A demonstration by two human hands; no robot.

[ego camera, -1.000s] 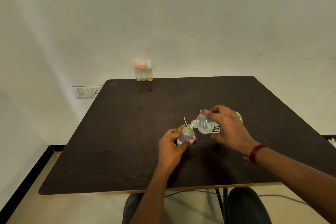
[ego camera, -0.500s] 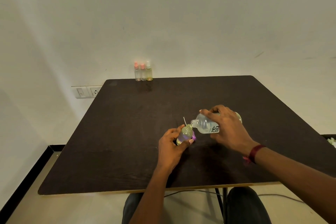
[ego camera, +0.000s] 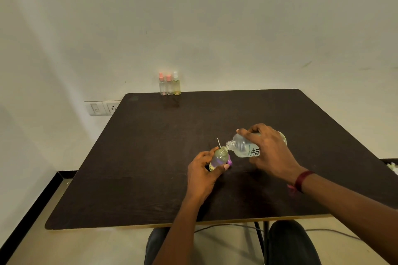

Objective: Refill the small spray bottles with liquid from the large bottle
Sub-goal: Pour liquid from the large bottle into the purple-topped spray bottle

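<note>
1. Centre of frame, on the dark square wooden table point(ego camera: 140, 168): left hand point(ego camera: 202, 170) wraps fingers and thumb round the small clear plastic spray bottle point(ego camera: 218, 158), which is uncapped and tilted. This probably steadies it.
2. Right hand point(ego camera: 269, 150) grips the large clear labelled bottle point(ego camera: 243, 147) nearly horizontal, neck at the small mouth, likely to limit spills.
3. Three capped small spray bottles point(ego camera: 169, 84) stand at the far edge, well apart.

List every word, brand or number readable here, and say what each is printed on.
"re·" over "nu": dark letters on the white label of the large bottle; the right hand hides the rest.
Fine teal line on the same label: too small to read.
Small spray bottle in the left hand: no text visible.
Three spray bottles at the table's far edge: none readable.
</note>
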